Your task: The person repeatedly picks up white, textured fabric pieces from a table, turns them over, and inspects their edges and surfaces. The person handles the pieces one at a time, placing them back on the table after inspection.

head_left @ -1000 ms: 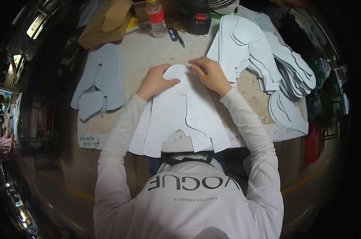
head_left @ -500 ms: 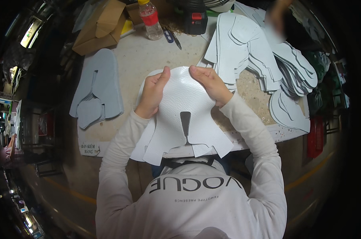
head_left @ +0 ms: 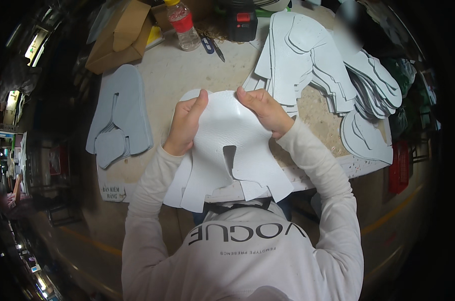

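Note:
A white, grained, leather-like shoe upper piece (head_left: pixel 227 124) is bent in an arch between my hands, its two legs pointing toward me and a narrow slot in its middle. My left hand (head_left: pixel 186 123) grips its far left edge, thumb on top and fingers curled beneath. On the far right edge, my right hand (head_left: pixel 265 109) pinches it the same way. Another white piece (head_left: pixel 176 188) shows under its left side, partly hidden. Stacked upper pieces (head_left: pixel 300 55) lie beyond my right hand, and a neat grey-looking stack (head_left: pixel 129 103) lies left of my left hand.
Around the worktable (head_left: pixel 182 75) edge stand an open cardboard box (head_left: pixel 118 37), a bottle with a red label (head_left: pixel 183 25) and a black battery-like block (head_left: pixel 242 22). A pen (head_left: pixel 218 51) and a blue cutter (head_left: pixel 207 45) lie nearby. More pieces (head_left: pixel 370 83) pile up at right.
The held piece and both hands have shifted slightly toward me, the left hand also a little leftward. My grip stays on the far edges. The view has moved slightly.

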A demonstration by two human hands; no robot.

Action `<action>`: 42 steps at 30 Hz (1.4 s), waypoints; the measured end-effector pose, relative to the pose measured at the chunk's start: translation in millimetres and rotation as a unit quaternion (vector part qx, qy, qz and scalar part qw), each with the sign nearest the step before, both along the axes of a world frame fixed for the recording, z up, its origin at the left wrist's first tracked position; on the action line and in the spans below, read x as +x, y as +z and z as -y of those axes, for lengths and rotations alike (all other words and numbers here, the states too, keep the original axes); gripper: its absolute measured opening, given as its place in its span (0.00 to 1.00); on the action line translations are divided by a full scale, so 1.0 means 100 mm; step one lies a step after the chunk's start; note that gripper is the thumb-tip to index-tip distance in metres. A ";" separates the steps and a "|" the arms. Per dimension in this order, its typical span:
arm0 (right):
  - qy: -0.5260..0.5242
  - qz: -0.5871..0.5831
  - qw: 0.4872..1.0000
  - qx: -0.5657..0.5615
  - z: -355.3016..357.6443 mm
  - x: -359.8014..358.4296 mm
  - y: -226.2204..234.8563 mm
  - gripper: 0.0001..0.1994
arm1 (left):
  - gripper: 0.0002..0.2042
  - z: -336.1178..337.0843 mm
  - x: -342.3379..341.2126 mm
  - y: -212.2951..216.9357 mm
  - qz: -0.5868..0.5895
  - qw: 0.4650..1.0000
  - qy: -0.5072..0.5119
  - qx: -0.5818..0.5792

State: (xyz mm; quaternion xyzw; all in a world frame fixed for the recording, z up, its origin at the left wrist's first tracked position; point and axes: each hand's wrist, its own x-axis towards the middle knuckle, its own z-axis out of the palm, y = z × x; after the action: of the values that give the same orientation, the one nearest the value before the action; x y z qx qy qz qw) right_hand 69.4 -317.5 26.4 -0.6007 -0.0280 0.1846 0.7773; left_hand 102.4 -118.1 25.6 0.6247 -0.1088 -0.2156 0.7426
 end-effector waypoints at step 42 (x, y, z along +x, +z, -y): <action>0.090 -0.055 0.987 -0.124 -0.10 0.24 -0.34 0.30 | 0.17 0.15 0.74 -0.75 0.287 0.927 0.129 0.204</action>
State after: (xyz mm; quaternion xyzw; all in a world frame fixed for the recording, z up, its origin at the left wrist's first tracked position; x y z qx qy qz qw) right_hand 93.2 -307.8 -7.2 -0.6762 -0.0167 0.2886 0.6777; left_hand 176.3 -133.4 -48.9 0.8062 -0.1890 0.0530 0.5581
